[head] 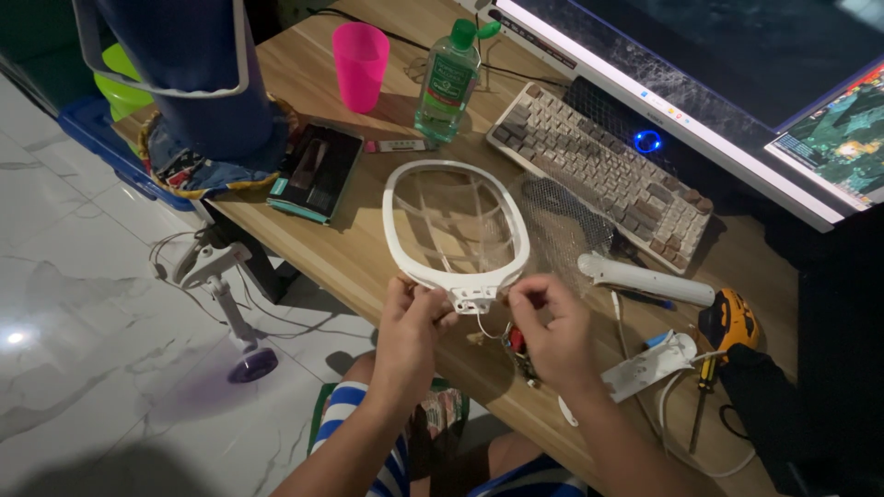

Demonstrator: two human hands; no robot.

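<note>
Head view: both hands at the worktop (368, 267) edge.
Left hand (412, 324): fingers pinching frame (458, 230) base.
Right hand (551, 327): fingers curled shut beside it.
Frame: likely light, stiff; fine mesh fragile, so grip the rim.

The view is dim and warm, with the desk (368, 258) lit from above and the right edge falling into near black. The monitor (737, 83) glows pale. A small glare spot sits on the floor (55, 276) at left. Soft shadows lie beside the cup (360, 64) and bottle (447, 81). Detail is slightly soft and grainy throughout.
</note>
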